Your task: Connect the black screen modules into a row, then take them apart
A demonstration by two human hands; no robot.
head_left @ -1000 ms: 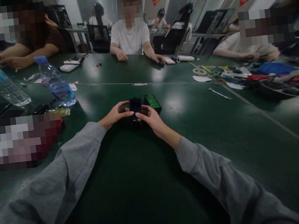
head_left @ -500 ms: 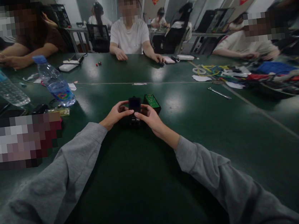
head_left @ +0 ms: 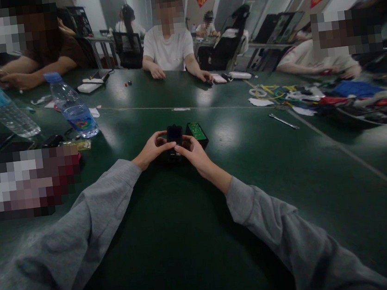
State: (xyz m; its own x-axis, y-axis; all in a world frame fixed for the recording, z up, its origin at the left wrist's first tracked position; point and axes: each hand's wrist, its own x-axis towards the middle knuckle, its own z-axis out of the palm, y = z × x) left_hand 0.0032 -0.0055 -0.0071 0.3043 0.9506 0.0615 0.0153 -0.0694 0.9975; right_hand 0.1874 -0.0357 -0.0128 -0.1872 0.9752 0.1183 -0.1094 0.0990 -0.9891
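Between my two hands is a small black box-like device with a dark square screen-like face [head_left: 174,134]. My left hand [head_left: 154,148] grips its left side, the thumb lying across the lower front. On the right side my right hand [head_left: 194,153] is closed on the same device, its thumb tip close to the left one. The fingers behind the device are partly hidden. Just beyond my right hand a green circuit board [head_left: 196,130] sits in a black open housing [head_left: 204,141] on the dark green table [head_left: 176,240].
Two water bottles [head_left: 74,109] lean in view at the left, near a dark red pixelated item [head_left: 72,170]. A wrench [head_left: 283,121] lies to the right. Farther right are tangled cables [head_left: 271,90] and blue cloth [head_left: 355,88]. Across the table sits a person in a white shirt [head_left: 168,47].
My left thumb has slid slightly to the right across the front of the device. My right hand and the device stay nearly in place.
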